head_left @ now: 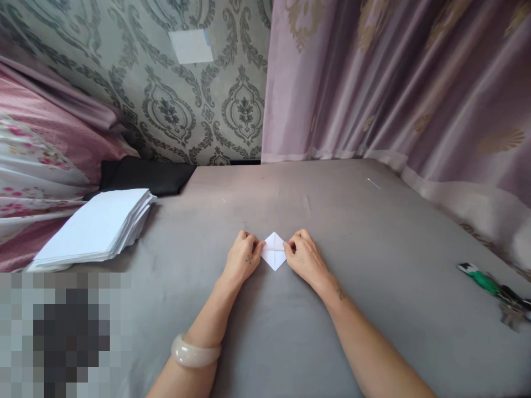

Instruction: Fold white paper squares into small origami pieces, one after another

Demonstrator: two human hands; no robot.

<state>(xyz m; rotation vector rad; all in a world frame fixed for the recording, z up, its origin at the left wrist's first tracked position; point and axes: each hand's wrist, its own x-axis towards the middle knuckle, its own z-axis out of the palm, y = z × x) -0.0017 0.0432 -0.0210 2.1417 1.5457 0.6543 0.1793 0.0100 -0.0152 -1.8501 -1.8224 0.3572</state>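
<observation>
A small piece of folded white paper [274, 258] shaped like a diamond is held near the middle of the grey cloth surface. Creases cross at its centre, one running up and down and one sideways. My left hand [244, 257] pinches its left corner between thumb and fingers, and a pale bangle [196, 352] circles that forearm. At the opposite corner, my right hand [306, 257] grips the paper in the same way. The corners themselves are covered by my fingertips.
A thick stack of white paper [95, 226] lies at the left, beside a black folded item [145, 176]. Keys with a green tag [485, 282] rest at the right edge. A thin white stick [374, 183] lies far right. Curtains [323, 83] hang behind; the lower left is pixelated.
</observation>
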